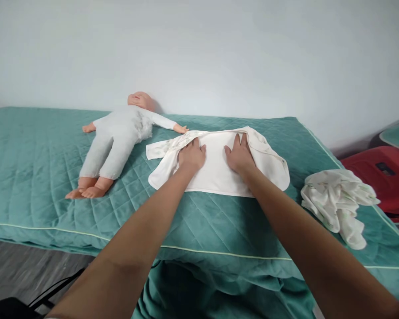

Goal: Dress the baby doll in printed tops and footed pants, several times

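Note:
A white baby shirt [214, 170] lies spread open on the green quilted bed cover, its pale inside facing up. My left hand [192, 155] rests on the left part of the cloth with its fingers stretched out, the tips partly under a fold. On the right part lies my right hand [240, 154], fingers spread, their tips near the folded upper edge. One sleeve of the shirt sticks out to the left. Beside it a baby doll [119, 128] with a white cloth body lies on its back, one of its hands close to the shirt's upper left edge.
Crumpled white baby clothing with a faint green print [339, 199] lies at the bed's right end. Past that end stands a red case-like object [379, 177]. A pale wall [199, 53] runs behind the bed [29, 177]. Grey floor [20, 266] shows at lower left.

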`<state>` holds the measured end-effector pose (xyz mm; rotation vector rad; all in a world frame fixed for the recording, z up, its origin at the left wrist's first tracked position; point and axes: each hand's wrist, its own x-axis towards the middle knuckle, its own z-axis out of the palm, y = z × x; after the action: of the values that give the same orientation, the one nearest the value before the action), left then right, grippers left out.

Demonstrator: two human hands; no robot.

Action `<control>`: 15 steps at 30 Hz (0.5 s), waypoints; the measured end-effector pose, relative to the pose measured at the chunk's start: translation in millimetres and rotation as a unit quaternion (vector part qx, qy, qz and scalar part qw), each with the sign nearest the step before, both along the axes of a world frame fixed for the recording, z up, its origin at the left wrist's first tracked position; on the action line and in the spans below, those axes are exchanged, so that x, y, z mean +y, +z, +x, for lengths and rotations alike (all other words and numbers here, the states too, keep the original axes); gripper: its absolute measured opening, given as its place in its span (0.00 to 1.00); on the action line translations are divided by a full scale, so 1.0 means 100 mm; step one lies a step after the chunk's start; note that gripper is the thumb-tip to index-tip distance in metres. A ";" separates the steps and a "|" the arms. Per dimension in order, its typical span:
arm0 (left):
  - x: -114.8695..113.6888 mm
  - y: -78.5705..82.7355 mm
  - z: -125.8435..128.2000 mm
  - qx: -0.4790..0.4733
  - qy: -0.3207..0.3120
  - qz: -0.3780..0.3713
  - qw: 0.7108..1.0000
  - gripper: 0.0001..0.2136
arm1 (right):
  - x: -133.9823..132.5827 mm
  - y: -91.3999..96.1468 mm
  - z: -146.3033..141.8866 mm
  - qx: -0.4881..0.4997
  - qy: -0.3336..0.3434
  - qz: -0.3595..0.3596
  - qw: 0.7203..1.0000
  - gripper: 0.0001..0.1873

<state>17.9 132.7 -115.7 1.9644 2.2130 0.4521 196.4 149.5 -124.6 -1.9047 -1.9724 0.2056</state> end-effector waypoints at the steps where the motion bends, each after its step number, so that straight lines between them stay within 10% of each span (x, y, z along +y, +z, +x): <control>1: 0.00 0.00 0.00 0.000 0.002 0.004 1.000 0.29 | 0.03 0.01 0.02 -0.004 0.003 -0.001 1.000 0.40; 15: 0.06 -0.01 0.03 0.007 0.023 -0.033 0.999 0.26 | 0.18 -0.04 0.08 0.003 0.006 -0.085 0.996 0.38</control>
<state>20.8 138.4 -116.3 1.8932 2.2557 0.3673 204.8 167.4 -129.0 -1.9933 -2.0201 0.3929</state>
